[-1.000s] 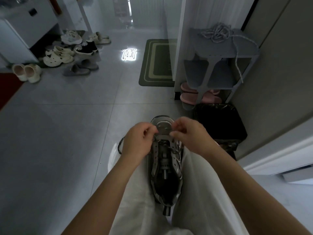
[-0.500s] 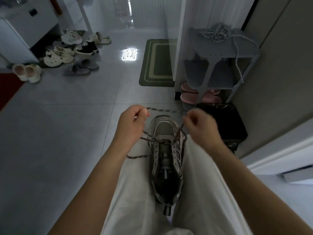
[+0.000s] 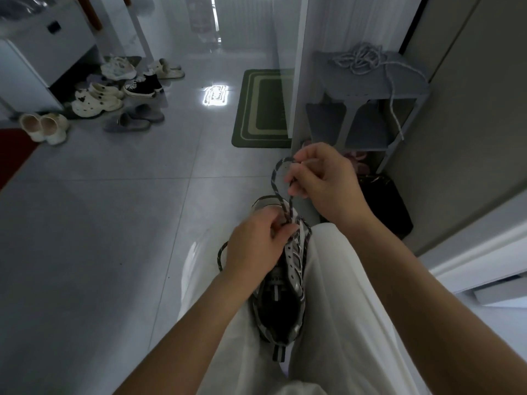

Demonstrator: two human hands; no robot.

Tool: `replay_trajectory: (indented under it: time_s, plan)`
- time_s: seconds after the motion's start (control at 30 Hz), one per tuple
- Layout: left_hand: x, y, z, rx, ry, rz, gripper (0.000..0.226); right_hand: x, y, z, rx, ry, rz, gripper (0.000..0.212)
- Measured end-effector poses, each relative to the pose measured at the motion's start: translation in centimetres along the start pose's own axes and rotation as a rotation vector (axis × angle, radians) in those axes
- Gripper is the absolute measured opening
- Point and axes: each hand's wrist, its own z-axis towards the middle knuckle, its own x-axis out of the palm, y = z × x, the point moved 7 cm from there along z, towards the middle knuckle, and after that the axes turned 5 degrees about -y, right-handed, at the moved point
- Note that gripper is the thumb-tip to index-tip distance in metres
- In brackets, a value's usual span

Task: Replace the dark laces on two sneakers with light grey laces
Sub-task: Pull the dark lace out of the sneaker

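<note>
Sneaker first: the grey and silver mesh sneaker (image 3: pixel 281 315) sits squeezed between the person's legs in white trousers (image 3: pixel 342 295). Its toe points far away. I think the legs hold it there so it cannot slip while the lace comes out.

The left hand (image 3: pixel 253 246) bends down over the front of the shoe. Its fingers pinch the dark speckled lace (image 3: pixel 275 178) close to the holes, likely to steady it. The right hand (image 3: pixel 325 178) is up high and farther away, pinching a loop of the same lace as if to pull it free.

The light grey laces (image 3: pixel 359 59) lie in a pile on the grey plastic shoe rack (image 3: pixel 370 86), far to the right, with one end hanging down.
</note>
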Motion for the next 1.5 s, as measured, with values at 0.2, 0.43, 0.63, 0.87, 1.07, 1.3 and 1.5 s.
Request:
replay_trajectory:
  time_s: [0.2,0.43,0.63,0.87,1.07,1.3,1.5]
  plan:
    - [0.6,0.9,1.6,-0.129,0.039,-0.116,0.014,-0.1,-2.8,-1.0,0.115,0.001,0.006,0.015]
    - [-0.5,3.0,2.7,-0.333,-0.034,-0.37,0.012,2.8,-8.5,-4.1,0.091,0.183,-0.563,0.013]
    - [-1.5,3.9,2.4,-0.356,-0.122,-0.297,0.026,0.1,-7.5,-3.1,0.086,-0.016,-0.538,0.009]
    - [0.6,0.4,1.5,-0.055,0.187,-0.205,0.009,-2.7,-0.2,0.8,-0.041,-0.178,-0.248,0.013]
    - [0.5,0.8,2.8,-0.157,0.095,-0.24,0.011,-0.9,-3.5,-1.4,0.088,-0.095,-0.27,0.012]
    - [-1.7,-0.6,3.7,-0.164,-0.091,-0.454,0.014,1.2,-7.2,-4.5,0.045,0.021,-0.462,0.005]
    - [-2.8,1.0,4.1,-0.222,-0.082,-0.367,0.012,-1.5,-7.1,-2.8,0.133,-0.174,-0.244,0.009]
